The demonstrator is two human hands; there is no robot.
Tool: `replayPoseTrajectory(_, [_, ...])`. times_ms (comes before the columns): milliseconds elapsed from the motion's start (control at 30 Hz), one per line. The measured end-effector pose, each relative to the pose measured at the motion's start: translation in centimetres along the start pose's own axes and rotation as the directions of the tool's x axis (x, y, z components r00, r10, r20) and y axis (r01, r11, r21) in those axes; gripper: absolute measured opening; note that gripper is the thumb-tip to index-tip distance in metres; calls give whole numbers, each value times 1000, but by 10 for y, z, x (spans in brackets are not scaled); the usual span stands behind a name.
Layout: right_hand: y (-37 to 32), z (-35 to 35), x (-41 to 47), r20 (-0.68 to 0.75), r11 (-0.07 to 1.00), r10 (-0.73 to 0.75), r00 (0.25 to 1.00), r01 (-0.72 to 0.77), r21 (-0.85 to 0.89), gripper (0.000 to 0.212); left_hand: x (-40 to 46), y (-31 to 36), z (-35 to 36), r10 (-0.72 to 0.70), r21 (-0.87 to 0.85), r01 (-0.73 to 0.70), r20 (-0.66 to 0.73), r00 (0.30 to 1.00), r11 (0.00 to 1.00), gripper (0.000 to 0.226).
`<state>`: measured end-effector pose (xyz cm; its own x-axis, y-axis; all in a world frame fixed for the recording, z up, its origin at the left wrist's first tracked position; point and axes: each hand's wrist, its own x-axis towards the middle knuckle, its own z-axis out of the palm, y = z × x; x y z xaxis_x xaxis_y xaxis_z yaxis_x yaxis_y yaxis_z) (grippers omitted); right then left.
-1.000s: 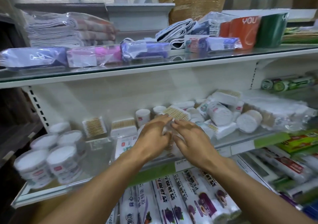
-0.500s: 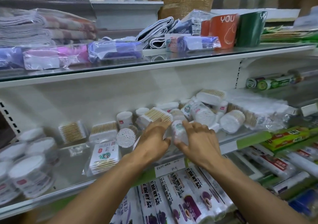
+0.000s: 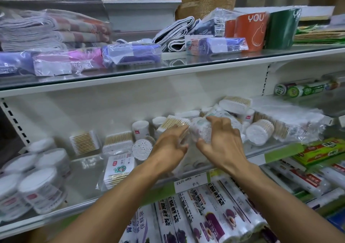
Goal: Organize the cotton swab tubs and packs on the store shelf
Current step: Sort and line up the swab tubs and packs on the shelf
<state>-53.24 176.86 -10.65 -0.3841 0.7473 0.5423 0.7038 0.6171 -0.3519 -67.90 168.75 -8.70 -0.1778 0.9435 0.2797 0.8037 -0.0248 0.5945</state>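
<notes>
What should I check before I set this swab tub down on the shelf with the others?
1. Right hand grip on the swab tub: ok, fingers curl round it.
2. Left hand steadying the square swab box: cannot tell, blurred.
3. Bare glass shelf free to its left: ok.
4. Pile of loose tubs at right tidy: not ok, tipped and heaped.
5. Round tubs at far left upright: ok.
</notes>
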Motion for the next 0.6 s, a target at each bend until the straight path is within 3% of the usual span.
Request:
replayPoseTrajectory(167, [-22, -19, 5, 22, 981, -24, 999, 20, 195, 74, 5, -3, -11, 8, -51, -14, -117, 993, 999, 78])
replayPoseTrajectory(267, [-34, -22, 7, 89, 947, -99, 991, 67, 315, 73, 9, -10, -20, 56, -13, -57, -118, 991, 998, 88])
replayPoseTrajectory(433, [-53, -16, 9, 134, 854, -179, 975, 86, 513, 68, 3, -25, -35, 54, 55, -45, -167, 984, 997, 75])
replayPoseTrajectory(600, [-71, -5, 8, 142, 681, -119, 983, -24, 732, 78, -10, -35, -49, -11, 17, 16, -257, 966, 1000, 74])
